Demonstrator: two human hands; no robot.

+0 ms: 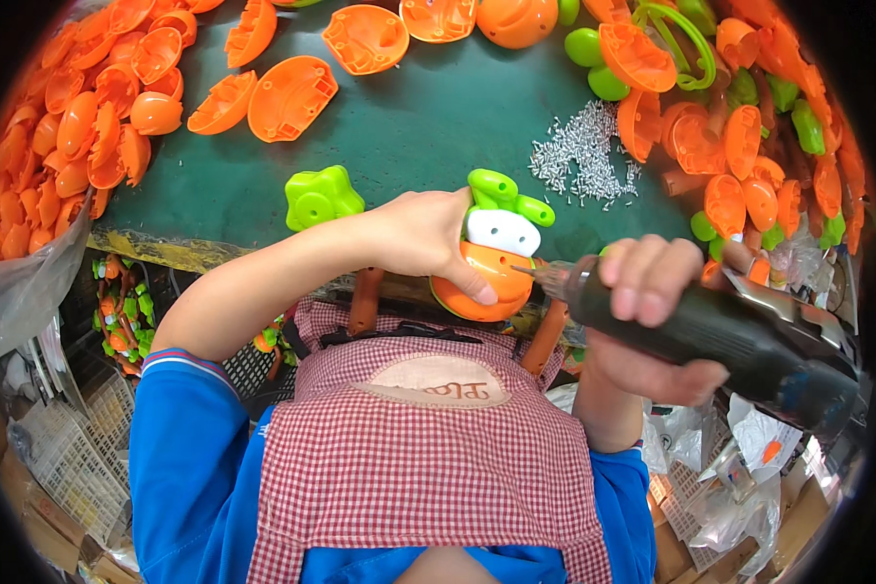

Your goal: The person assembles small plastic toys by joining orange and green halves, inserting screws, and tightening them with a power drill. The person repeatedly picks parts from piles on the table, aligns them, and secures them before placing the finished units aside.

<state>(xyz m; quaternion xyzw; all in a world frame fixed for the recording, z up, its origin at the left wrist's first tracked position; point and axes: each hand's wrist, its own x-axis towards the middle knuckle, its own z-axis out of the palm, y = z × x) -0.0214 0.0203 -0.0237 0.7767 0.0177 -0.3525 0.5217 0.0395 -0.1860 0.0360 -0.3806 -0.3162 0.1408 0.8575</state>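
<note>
My left hand [430, 237] is closed round a plastic toy [492, 277] at the table's near edge. The toy has a round orange body, a white part with two small dark holes, and green pieces on top. In my right hand [652, 302] is a black electric screwdriver [730, 336], lying almost level. Its thin tip points left and meets the orange body near a small hole; whether a screw sits there I cannot make out. Just left of my left hand lies a green flower-shaped part [322, 198].
A pile of small silver screws [589, 156] lies on the green table [409, 127]. Orange shells are heaped at the left [78, 127], more orange and green parts at the right [740, 146]. Several orange half shells [292, 97] line the far side. Crates [78, 448] stand below.
</note>
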